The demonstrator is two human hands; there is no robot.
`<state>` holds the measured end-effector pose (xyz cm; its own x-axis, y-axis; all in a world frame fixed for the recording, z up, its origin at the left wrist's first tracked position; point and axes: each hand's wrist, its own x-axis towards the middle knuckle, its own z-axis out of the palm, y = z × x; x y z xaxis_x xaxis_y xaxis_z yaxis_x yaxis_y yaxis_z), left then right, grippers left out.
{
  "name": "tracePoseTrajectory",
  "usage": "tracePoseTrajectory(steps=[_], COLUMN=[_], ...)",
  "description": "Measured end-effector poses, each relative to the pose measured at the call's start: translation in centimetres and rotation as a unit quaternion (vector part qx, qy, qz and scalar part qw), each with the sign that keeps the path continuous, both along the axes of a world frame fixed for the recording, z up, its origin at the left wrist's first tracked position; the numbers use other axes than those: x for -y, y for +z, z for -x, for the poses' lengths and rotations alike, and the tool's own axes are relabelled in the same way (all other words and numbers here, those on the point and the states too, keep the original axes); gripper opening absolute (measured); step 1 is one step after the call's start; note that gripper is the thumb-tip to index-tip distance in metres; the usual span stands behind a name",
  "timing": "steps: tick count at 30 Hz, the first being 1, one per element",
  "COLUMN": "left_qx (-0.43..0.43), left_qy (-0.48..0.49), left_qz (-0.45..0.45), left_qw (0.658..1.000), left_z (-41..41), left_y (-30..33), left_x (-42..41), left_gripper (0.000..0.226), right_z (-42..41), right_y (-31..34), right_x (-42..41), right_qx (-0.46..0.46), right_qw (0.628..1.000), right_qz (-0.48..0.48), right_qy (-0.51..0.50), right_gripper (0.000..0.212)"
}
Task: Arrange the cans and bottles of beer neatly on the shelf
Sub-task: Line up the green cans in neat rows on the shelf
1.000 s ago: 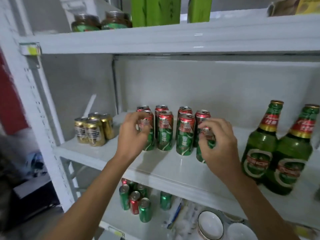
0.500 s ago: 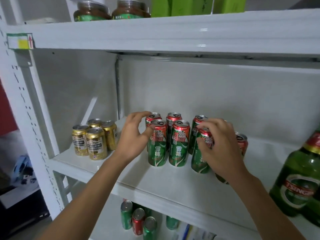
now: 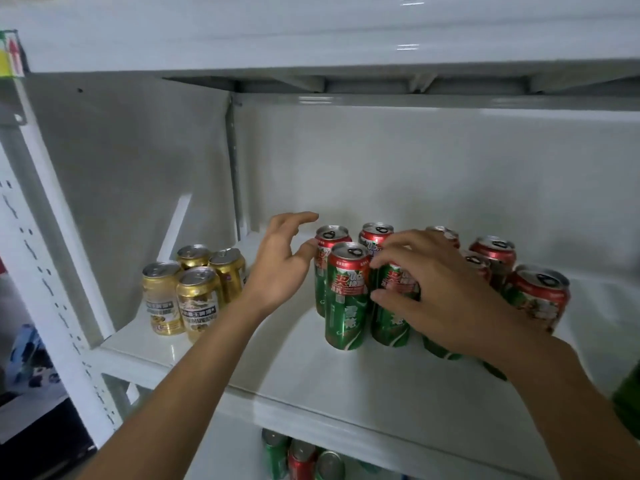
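Several tall green-and-red beer cans (image 3: 344, 299) stand in a cluster on the white shelf (image 3: 277, 368). My right hand (image 3: 446, 296) reaches over the cluster; thumb and fingers curl round the second front can (image 3: 389, 317), and the palm hides the cans behind it. My left hand (image 3: 282, 268) hovers at the cluster's left side with fingers spread. Its thumb is at the back-left can (image 3: 330, 237) and it holds nothing. A shorter red can (image 3: 538, 296) stands at the right end. Only a sliver of a green bottle (image 3: 628, 403) shows at the right edge.
Several short gold cans (image 3: 188, 292) stand grouped at the shelf's left, near the side wall. The upper shelf board (image 3: 311, 39) hangs close overhead. More green and red cans (image 3: 301, 459) sit on the shelf below. Bare shelf surface lies in front of the cluster.
The view has moved closer and left, so the bottles have almost left the frame. My left hand has opened and lifted off the left can. My right hand has shifted left within the cluster.
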<state>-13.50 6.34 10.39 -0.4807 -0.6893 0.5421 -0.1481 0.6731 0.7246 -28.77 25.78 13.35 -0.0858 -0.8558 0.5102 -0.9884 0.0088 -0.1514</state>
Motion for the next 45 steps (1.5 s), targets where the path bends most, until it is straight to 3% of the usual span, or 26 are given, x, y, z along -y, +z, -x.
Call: tracePoseTrajectory(steps=[10,14,18,25,30,34,41,45], left_qx=[0.016,0.019,-0.002,-0.004,0.007,-0.008,-0.024,-0.023], left_qy=[-0.084,-0.166,-0.224,-0.239,-0.212,-0.210,-0.220,-0.217], left_qz=[-0.005,-0.070,-0.121,-0.094,0.007,0.009,-0.063,-0.056], left_qw=[0.996,0.983,0.967,0.966,0.977,0.978,0.973,0.974], left_z=[2.0,3.2,3.5,3.6,3.3,3.1,1.4,0.7], left_y=[-0.1,0.3,0.3,-0.8,-1.2,-1.1,-0.4,-0.4], left_x=[3.5,4.1,4.9,6.4,6.5,6.7,7.7,7.7], left_gripper=[0.044,0.040,0.025,0.025,0.024,0.020,0.022,0.023], right_z=[-0.7,0.2,0.5,0.2,-1.1,-1.7,-1.6,-1.7], right_y=[0.0,0.1,0.2,0.6,0.4,0.5,0.4,0.6], right_x=[4.7,6.0,7.1,7.8,7.7,7.3,6.5,6.3], right_qx=[-0.030,-0.049,-0.034,-0.053,-0.104,-0.106,-0.017,0.032], right_qw=[0.998,0.994,0.994,0.992,0.987,0.989,0.997,0.997], right_qz=[-0.016,-0.091,-0.084,-0.097,-0.095,-0.071,-0.035,-0.021], right_qy=[-0.057,-0.049,-0.053,-0.066,-0.079,-0.074,-0.069,-0.066], right_gripper=[0.053,0.058,0.056,0.065,0.076,0.074,0.054,0.057])
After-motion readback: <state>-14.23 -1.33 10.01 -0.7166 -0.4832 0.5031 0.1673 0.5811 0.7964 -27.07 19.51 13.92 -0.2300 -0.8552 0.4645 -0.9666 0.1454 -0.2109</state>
